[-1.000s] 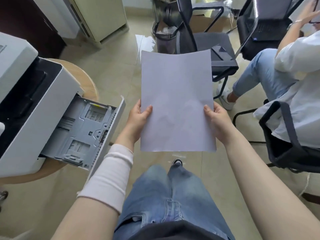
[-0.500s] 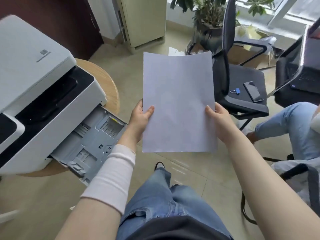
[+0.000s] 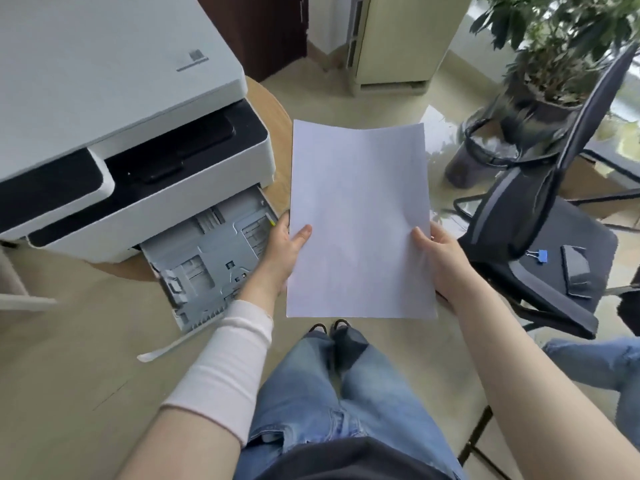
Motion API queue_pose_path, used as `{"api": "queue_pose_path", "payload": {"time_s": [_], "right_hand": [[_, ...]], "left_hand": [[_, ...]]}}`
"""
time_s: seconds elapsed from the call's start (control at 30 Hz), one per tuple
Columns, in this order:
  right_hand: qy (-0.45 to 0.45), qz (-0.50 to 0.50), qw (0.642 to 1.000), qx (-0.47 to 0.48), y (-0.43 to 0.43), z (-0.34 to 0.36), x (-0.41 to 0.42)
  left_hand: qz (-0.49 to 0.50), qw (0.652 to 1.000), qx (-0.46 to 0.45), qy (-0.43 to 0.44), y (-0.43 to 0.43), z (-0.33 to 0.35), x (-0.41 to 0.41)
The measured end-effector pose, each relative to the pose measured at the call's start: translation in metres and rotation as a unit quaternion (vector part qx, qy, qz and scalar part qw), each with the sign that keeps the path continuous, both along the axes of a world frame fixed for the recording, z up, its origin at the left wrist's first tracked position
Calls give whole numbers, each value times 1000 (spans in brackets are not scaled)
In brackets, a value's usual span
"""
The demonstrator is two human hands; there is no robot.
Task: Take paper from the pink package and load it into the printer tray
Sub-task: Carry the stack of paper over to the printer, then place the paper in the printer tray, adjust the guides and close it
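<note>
I hold a white stack of paper (image 3: 358,216) upright in front of me by its two long edges. My left hand (image 3: 285,251) grips the left edge, thumb on the front. My right hand (image 3: 440,258) grips the right edge the same way. The white and black printer (image 3: 114,109) sits on a round wooden table (image 3: 273,109) at the left. Its grey paper tray (image 3: 207,258) is pulled out and holds no paper, just left of my left hand. The pink package is out of view.
A black office chair (image 3: 540,237) stands to the right with a blue binder clip (image 3: 538,255) and a dark phone (image 3: 575,270) on its seat. A potted plant (image 3: 550,74) and a cream cabinet (image 3: 398,39) stand behind. Another person's jeans-clad leg (image 3: 602,362) is at far right.
The view has swung left and up: the printer and its tray now sit closer to the paper, and the seated person has slid almost out of view. Both hands keep their grip.
</note>
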State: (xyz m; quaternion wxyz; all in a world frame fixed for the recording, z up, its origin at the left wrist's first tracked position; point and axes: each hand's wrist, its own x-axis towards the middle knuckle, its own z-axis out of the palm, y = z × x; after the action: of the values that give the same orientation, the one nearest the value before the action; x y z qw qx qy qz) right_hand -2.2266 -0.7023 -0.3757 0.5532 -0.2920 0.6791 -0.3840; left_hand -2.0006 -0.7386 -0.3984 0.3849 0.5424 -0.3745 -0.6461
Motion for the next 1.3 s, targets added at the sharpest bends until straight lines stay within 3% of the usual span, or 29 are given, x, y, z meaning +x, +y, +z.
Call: {"api": "queue_pose_path", "payload": {"time_s": [0.47,0.87,1.3], "right_hand": [[0,191,980,60,-35,-33,-8],[-2,309,943,124,-41,-53,61],[-14,276,948,157,-29,-60,133]], "left_hand": [[194,980,39,-32,60,-19,-6],[291,948,122,-36,111,-27,45],[271,951,145,-26,119,-42,118]]}}
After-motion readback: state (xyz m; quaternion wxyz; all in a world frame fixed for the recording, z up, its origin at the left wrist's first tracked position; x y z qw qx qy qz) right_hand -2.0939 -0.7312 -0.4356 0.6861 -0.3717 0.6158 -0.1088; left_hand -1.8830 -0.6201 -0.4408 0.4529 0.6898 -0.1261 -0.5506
